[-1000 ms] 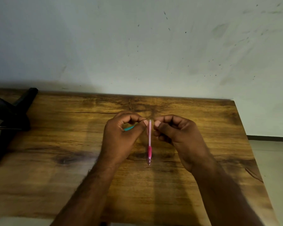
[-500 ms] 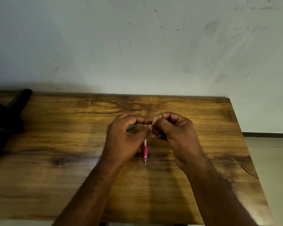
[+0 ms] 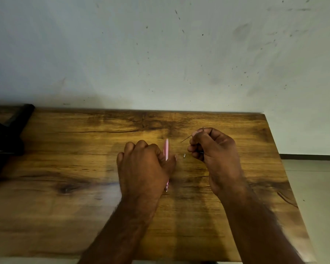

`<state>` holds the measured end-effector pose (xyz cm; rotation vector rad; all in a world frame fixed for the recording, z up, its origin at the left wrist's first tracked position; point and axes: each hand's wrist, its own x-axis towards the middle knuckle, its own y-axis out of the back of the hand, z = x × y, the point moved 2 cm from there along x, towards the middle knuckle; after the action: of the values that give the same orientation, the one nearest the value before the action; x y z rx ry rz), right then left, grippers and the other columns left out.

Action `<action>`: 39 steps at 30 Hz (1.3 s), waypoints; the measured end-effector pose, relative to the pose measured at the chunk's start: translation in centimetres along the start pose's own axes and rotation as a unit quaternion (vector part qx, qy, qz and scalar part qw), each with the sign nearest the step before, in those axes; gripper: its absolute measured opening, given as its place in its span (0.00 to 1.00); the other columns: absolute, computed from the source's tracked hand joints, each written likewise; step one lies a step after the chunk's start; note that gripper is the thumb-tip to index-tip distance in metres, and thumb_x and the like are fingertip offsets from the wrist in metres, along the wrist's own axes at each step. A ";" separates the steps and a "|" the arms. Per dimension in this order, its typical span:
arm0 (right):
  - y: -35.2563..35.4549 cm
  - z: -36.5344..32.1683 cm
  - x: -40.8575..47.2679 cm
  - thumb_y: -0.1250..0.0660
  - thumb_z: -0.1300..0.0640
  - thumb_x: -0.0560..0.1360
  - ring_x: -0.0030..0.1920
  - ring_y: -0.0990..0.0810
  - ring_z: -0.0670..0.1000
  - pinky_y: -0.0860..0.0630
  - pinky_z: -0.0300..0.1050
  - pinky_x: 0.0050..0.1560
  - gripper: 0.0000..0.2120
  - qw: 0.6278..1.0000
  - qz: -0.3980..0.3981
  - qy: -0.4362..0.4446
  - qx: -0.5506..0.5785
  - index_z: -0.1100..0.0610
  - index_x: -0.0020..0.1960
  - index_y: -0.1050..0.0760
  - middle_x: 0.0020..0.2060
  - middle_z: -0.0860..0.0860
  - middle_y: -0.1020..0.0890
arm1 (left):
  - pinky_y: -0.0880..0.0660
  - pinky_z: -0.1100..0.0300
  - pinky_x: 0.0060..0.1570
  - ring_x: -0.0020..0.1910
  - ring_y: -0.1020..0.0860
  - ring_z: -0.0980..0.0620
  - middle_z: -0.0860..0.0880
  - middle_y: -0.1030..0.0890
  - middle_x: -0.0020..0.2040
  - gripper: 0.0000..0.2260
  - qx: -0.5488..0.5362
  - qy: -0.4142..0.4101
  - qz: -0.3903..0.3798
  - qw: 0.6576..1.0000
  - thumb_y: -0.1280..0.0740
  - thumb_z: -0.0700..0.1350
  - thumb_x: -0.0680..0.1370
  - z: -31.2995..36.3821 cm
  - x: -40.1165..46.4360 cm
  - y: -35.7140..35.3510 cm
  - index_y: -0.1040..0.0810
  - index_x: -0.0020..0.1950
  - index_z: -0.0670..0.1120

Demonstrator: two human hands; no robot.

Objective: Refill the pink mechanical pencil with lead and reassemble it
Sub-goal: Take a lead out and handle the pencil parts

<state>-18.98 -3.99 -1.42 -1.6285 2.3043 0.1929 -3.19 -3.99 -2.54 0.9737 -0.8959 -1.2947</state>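
Wooden table (image 3: 65, 168) against scuffed wall (image 3: 160, 54), hands gripping pink pencil (image 3: 166, 149), pinching lead (image 3: 186, 139)

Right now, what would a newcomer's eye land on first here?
Two hands over the middle of the wooden table: the left hand grips the upright pink mechanical pencil, and the right hand pinches a thin dark lead just right of it. A black stand sits at the table's far left.
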 end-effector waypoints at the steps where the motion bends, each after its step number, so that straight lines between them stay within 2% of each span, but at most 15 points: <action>1: 0.0 0.0 0.0 0.32 0.62 0.79 0.37 0.18 0.49 0.22 0.39 0.37 0.05 1.000 0.000 -0.001 -0.002 0.59 0.45 0.19 0.35 0.51 0.18 | 0.31 0.53 0.52 0.50 0.29 0.54 0.58 0.24 0.43 0.20 0.004 0.006 -0.005 1.000 0.34 0.72 0.72 0.0 0.0 -0.1 0.20 0.39 0.55; 5: 0.0 0.0 0.0 0.32 0.62 0.79 0.37 0.18 0.49 0.22 0.39 0.38 0.05 1.000 0.003 -0.002 -0.008 0.59 0.44 0.18 0.35 0.50 0.17 | 0.33 0.53 0.52 0.49 0.27 0.54 0.58 0.22 0.39 0.22 0.015 0.026 -0.020 0.999 0.35 0.73 0.71 -0.2 0.2 -0.2 0.18 0.37 0.55; 11: -0.2 -0.3 -0.1 0.33 0.62 0.80 0.39 0.16 0.51 0.20 0.42 0.40 0.07 1.000 0.001 -0.009 0.004 0.59 0.44 0.19 0.36 0.52 0.17 | 0.34 0.53 0.54 0.51 0.26 0.54 0.58 0.21 0.43 0.16 -0.006 0.016 -0.027 0.999 0.31 0.66 0.72 -0.1 0.2 0.5 0.16 0.43 0.55; 14: -0.4 -0.6 -0.3 0.36 0.62 0.82 0.43 0.12 0.57 0.18 0.48 0.44 0.08 0.998 0.004 -0.019 0.054 0.59 0.45 0.22 0.38 0.53 0.15 | 0.29 0.57 0.43 0.42 0.26 0.57 0.58 0.25 0.39 0.12 -0.071 -0.013 -0.007 0.997 0.29 0.63 0.70 0.1 0.1 1.4 0.17 0.41 0.55; 16: -0.5 -0.9 -0.5 0.37 0.61 0.83 0.45 0.12 0.61 0.17 0.51 0.46 0.07 0.997 0.003 -0.017 0.080 0.59 0.47 0.23 0.41 0.54 0.15 | 0.30 0.60 0.34 0.38 0.26 0.58 0.58 0.26 0.38 0.09 -0.108 -0.033 0.011 0.994 0.27 0.59 0.71 0.2 0.0 2.0 0.19 0.41 0.55; 18: -0.7 -1.2 -0.7 0.38 0.60 0.84 0.45 0.12 0.62 0.16 0.52 0.45 0.06 0.995 -0.005 -0.008 0.098 0.59 0.50 0.25 0.44 0.55 0.14 | 0.27 0.60 0.32 0.36 0.25 0.60 0.59 0.25 0.38 0.08 -0.124 -0.051 0.023 0.991 0.25 0.57 0.71 0.4 -0.2 2.7 0.21 0.41 0.56; 21: -0.9 -1.7 -0.9 0.39 0.60 0.85 0.43 0.12 0.61 0.16 0.51 0.43 0.06 0.993 -0.017 0.007 0.113 0.58 0.51 0.26 0.46 0.55 0.14 | 0.19 0.56 0.35 0.36 0.21 0.62 0.59 0.20 0.37 0.08 -0.159 -0.059 0.017 0.985 0.25 0.55 0.72 0.4 -0.3 3.2 0.22 0.44 0.56; 24: -1.0 -1.8 -1.0 0.40 0.60 0.85 0.44 0.12 0.61 0.16 0.51 0.44 0.06 0.991 -0.027 0.020 0.130 0.57 0.50 0.26 0.47 0.56 0.13 | 0.17 0.55 0.38 0.38 0.19 0.63 0.59 0.18 0.40 0.08 -0.189 -0.079 0.016 0.979 0.24 0.50 0.74 0.2 -0.2 3.4 0.20 0.50 0.56; 30: -1.1 -1.9 -1.0 0.40 0.61 0.85 0.47 0.13 0.65 0.16 0.53 0.46 0.07 0.987 -0.031 0.028 0.157 0.57 0.49 0.26 0.48 0.56 0.14 | 0.16 0.56 0.41 0.42 0.17 0.60 0.57 0.15 0.45 0.10 -0.217 -0.105 0.035 0.970 0.23 0.47 0.74 -0.6 0.3 3.6 0.17 0.54 0.52; 36: -1.2 -1.8 -1.0 0.40 0.62 0.85 0.44 0.13 0.62 0.15 0.51 0.45 0.07 0.984 -0.034 0.031 0.170 0.58 0.49 0.27 0.46 0.57 0.14 | 0.18 0.62 0.44 0.45 0.18 0.62 0.58 0.15 0.47 0.10 -0.223 -0.128 0.039 0.966 0.24 0.48 0.74 -1.1 0.6 3.7 0.17 0.54 0.52; 39: -1.3 -1.5 -0.9 0.40 0.63 0.85 0.43 0.13 0.60 0.15 0.51 0.46 0.05 0.985 -0.036 0.039 0.164 0.60 0.51 0.27 0.46 0.57 0.14 | 0.18 0.61 0.45 0.45 0.18 0.62 0.58 0.15 0.47 0.10 -0.222 -0.137 0.043 0.964 0.25 0.50 0.74 -1.3 0.7 3.7 0.16 0.54 0.51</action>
<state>-17.79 -4.03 0.40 -1.5672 2.1860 -0.2568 -0.61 -4.49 0.44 0.4072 -0.7955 -1.4944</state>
